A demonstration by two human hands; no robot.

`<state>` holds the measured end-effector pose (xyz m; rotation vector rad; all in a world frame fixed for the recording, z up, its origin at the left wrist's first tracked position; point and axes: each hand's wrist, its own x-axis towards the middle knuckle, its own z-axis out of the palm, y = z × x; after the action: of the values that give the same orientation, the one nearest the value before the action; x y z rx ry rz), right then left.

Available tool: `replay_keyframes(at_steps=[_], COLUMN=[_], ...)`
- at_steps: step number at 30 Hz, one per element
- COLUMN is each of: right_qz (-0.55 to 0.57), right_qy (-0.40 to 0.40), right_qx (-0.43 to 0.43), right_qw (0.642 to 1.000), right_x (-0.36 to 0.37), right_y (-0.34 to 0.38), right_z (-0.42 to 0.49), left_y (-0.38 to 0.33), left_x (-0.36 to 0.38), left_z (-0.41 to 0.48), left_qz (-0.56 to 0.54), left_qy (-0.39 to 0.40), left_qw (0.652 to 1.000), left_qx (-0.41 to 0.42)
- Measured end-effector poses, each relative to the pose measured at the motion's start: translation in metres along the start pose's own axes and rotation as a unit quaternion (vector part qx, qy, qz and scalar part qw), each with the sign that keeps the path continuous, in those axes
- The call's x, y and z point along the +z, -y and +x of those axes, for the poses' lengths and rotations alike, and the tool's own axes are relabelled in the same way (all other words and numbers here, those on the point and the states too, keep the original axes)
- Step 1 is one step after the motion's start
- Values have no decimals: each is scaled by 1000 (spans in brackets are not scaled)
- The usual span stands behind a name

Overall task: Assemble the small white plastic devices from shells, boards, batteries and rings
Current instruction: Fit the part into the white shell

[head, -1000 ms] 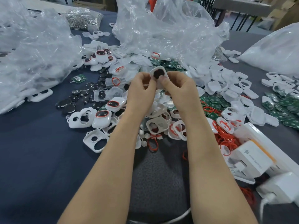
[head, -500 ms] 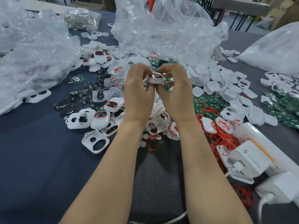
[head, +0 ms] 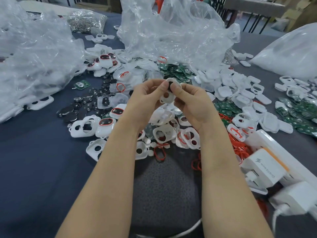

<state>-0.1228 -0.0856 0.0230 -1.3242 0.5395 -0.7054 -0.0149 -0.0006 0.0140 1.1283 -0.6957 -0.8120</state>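
Note:
My left hand [head: 145, 97] and my right hand [head: 193, 103] hold one small white shell [head: 169, 96] between them above the parts pile. Both thumbs press on its upper part, where a dark round piece sits; a small round hole shows lower down. Below the hands lie loose white shells [head: 164, 133], red rings [head: 159, 152] and small white discs. Coin batteries [head: 80, 109] are spread to the left. Green boards [head: 176, 71] lie behind the hands, more green boards [head: 298, 114] at the right. Finished devices with red-rimmed dark windows [head: 105, 60] sit at the back left.
Crumpled clear plastic bags [head: 171, 31] rise behind the pile and a second bag [head: 30, 57] lies at the left. A full white bag [head: 291, 54] is at the far right. White chargers and a power strip [head: 262, 172] lie at the near right. The table [head: 34, 169] wears dark blue cloth.
The shell was held edge-on half a second ago; now it is turned with its face toward me, and both hands have dropped slightly lower.

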Motion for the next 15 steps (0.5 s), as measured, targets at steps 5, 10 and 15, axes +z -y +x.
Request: replay_keyframes(at_steps=[5,10,15], right_qz=[-127,-296,-401], right_qy=[-69,-107,-104], right_qx=[-44,-131,-248], right_qw=[988,940,876], right_x=[1,6,14], right_y=[-8,-9,-8], right_z=[3,3,2], left_y=[4,3,-1], left_x=[4,7,7], left_z=[-1,-2,-1], left_qz=[151,205,-6], left_qy=[-46,-75,-85], left_qw=[986,974,996], left_qx=[62,69,-35])
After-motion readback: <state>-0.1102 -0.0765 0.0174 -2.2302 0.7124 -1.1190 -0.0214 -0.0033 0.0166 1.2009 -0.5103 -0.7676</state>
